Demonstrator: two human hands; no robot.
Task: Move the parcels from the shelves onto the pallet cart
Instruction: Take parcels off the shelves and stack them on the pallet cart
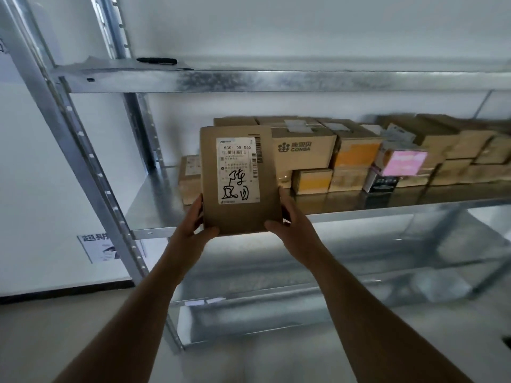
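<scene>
Brown cardboard parcel (240, 179) held up in front of the metal shelf (154, 214), both hands gripping its near bottom corners. Left hand (193, 225) at the lower left corner — thumb curled over the front face, the other fingers hidden behind the box. Right hand (287, 217) at the lower right corner, thumb across the bottom edge, fingers wrapped round the right side and partly out of sight. White shipping label (238, 170) on the parcel's front, printed with barcodes and marked with black handwriting. Parcel clear of the shelf surface, near the shelf's front edge, at the left end of the stacked boxes. Behind and to the right — a row of cardboard boxes (356, 150) piled two high along the far side of the same shelf, among them a box printed CONBA (301, 150) and a pink-fronted box (401, 161). Small box (189, 178) just behind the parcel on the left. Upper shelf (276, 78) above, lower shelf (331, 294) below. Paper notice (96, 248) on the white wall at far left.
</scene>
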